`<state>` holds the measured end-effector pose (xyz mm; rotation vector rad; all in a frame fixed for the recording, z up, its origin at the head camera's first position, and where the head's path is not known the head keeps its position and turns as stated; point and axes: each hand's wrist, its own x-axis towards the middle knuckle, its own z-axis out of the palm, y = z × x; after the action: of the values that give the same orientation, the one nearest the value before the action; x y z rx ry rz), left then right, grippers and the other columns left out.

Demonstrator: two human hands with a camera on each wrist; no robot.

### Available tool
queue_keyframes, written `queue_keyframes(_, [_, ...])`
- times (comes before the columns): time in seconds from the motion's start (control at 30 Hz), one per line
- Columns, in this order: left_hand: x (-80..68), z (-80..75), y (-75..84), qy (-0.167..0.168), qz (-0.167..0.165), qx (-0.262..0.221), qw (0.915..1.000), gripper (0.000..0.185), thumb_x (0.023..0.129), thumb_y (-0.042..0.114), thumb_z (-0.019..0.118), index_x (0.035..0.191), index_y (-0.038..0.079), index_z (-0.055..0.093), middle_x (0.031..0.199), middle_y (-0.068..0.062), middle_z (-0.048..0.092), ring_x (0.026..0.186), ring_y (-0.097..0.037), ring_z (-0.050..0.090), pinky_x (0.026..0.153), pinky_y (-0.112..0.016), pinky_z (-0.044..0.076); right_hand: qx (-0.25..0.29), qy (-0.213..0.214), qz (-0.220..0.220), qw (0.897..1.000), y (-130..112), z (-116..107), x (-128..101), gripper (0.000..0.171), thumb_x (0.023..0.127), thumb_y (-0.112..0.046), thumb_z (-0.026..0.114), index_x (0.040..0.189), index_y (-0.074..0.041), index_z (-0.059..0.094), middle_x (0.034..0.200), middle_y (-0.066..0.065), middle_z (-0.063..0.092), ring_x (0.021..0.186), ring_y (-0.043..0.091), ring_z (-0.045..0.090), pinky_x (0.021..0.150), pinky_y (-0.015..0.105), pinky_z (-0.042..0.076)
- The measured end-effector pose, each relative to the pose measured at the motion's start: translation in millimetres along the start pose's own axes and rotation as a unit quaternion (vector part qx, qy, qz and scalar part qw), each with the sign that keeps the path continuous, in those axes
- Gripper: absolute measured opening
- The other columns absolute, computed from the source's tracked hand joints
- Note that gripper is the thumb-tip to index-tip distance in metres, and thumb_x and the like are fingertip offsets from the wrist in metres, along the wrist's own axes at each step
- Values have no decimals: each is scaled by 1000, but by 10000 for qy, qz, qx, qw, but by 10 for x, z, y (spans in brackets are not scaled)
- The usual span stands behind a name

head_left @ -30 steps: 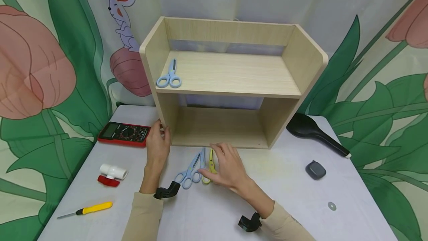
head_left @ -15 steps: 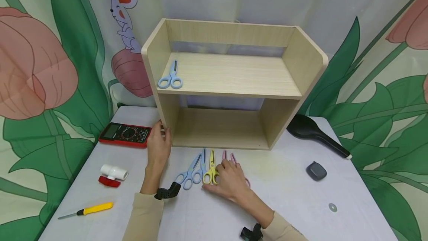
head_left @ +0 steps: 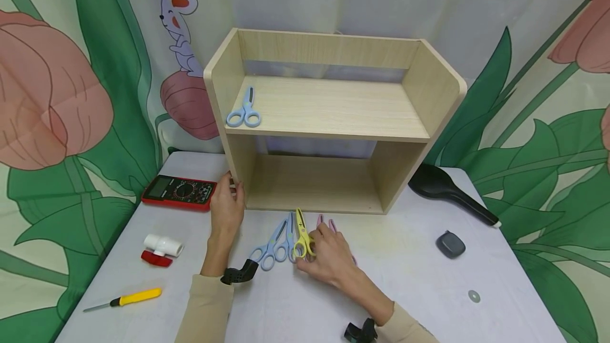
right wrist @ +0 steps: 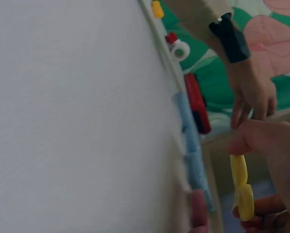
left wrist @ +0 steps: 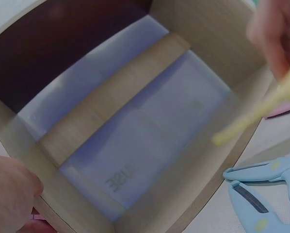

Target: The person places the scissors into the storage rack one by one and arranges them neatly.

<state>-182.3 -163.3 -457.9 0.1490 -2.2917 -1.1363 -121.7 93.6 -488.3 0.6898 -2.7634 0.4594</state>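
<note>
My right hand (head_left: 329,257) is covering most of the pink scissors (head_left: 331,225); the yellow scissors (left wrist: 254,114) are blurring near my left wrist.

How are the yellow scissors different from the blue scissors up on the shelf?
The yellow scissors are yellow and sit low at the table, while the blue scissors on the shelf are light blue and lie up on the wooden shelf. The right hand pinches the yellow ones; nothing touches the blue ones. Both are small scissors with loop handles nearest the camera.
</note>
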Motion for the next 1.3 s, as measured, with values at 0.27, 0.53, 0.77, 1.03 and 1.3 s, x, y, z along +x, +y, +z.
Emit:
queue_keyframes(0.27, [-2, 4, -8, -2, -31, -2, 10000, 39, 99, 14, 61, 135, -1, 52, 119, -25, 63, 95, -37, 70, 77, -50, 63, 429, 844, -879, 9916, -150, -464, 110, 53, 69, -48, 78, 104, -10, 69, 97, -2, 59, 82, 10, 52, 68, 24, 45])
queue_keyframes(0.53, [10, 2, -16, 58, 41, -43, 10000, 38, 99, 13, 61, 133, -2, 53, 117, -26, 63, 94, -38, 70, 76, -50, 63, 669, 1540, -1571, 9732, -333, -1001, 397, 52, 71, -43, 79, 107, -8, 67, 98, 2, 58, 84, 14, 53, 69, 28, 45])
queue_keyframes(0.77, [0, 10, -22, 38, -17, -51, 10000, 38, 98, 12, 63, 133, -2, 53, 119, -25, 63, 95, -37, 70, 76, -50, 63, 455, 1941, -1586, 9670, -404, -1362, 826, 54, 75, -46, 77, 107, -4, 68, 96, 6, 58, 82, 19, 50, 66, 29, 39])
queue_keyframes(1.03, [10, 22, -33, 70, 62, -16, 10000, 38, 99, 15, 62, 133, -2, 53, 118, -25, 64, 93, -37, 71, 75, -48, 63, 129, 1931, -1193, 9738, -445, -1559, 1422, 56, 80, -52, 65, 108, -3, 68, 96, 8, 58, 85, 23, 51, 67, 33, 41])
queue_keyframes(1.3, [-4, 25, -41, 168, 199, 2, 9997, 37, 98, 12, 62, 131, -2, 54, 116, -25, 64, 91, -35, 70, 73, -48, 63, -71, 1389, -566, 9887, -501, -1615, 1806, 54, 82, -54, 61, 105, -5, 65, 102, 8, 55, 91, 25, 49, 73, 35, 41])
